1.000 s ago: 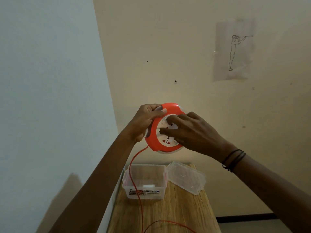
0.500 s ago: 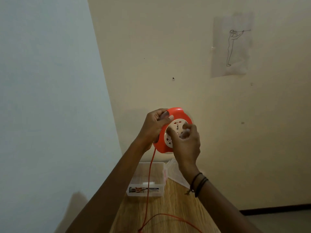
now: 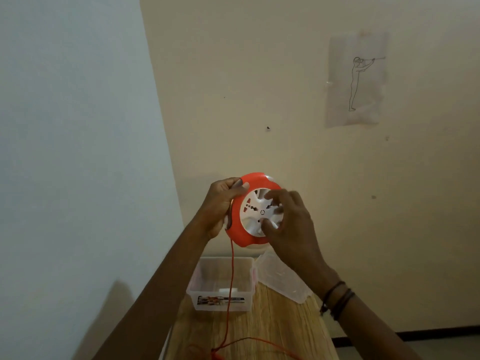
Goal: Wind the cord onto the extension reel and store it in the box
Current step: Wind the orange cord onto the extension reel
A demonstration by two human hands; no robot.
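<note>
Head camera shows our two hands up in front of us with the reel (image 3: 250, 203) between them. Our left hand (image 3: 219, 207) grips its red rim, fingers curled round the edge. Our right hand (image 3: 293, 229) has its fingers bent onto the white middle part, holding it, though it looks blurry. We think the reel is hard plastic, light and a bit smooth, so the rim is a good place to hold and the white middle is the part to turn. The cord (image 3: 231, 281) is thin and floppy. It hangs from the bottom of the reel down to the near end of the table (image 3: 285, 326), where more of it lies loose, so winding is not done. At the far end stands the clear box (image 3: 198, 294), open, with a small white thing inside that we cannot make out. Its lid (image 3: 283, 279) lies tilted just beside it on the right.
</note>
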